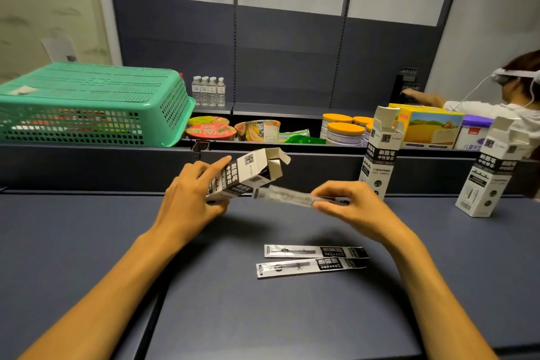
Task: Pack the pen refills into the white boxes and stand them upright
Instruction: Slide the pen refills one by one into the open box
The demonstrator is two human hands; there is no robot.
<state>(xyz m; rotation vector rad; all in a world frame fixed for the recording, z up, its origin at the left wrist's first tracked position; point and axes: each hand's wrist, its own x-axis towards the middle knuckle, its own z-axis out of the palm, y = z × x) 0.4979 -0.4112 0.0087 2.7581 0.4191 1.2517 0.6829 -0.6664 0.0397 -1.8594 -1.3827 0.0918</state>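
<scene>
Two bare forearms come into the picture from the bottom edge, one on each side. No sleeve is seen on them; both are uncovered as far as the frame shows. The left hand [191, 193] and the right hand [350, 207] are bare too, with no glove. The fingernails are short and plain. The wrists carry no watch or band.

white box [242, 177] — matt card | refill packets [314, 251] — glossy plastic | basket [96, 102] — perforated plastic

Left hand [191, 193] holds tilted white box [244, 177]; right hand [347, 204] pinches refill packet [287, 195].
</scene>
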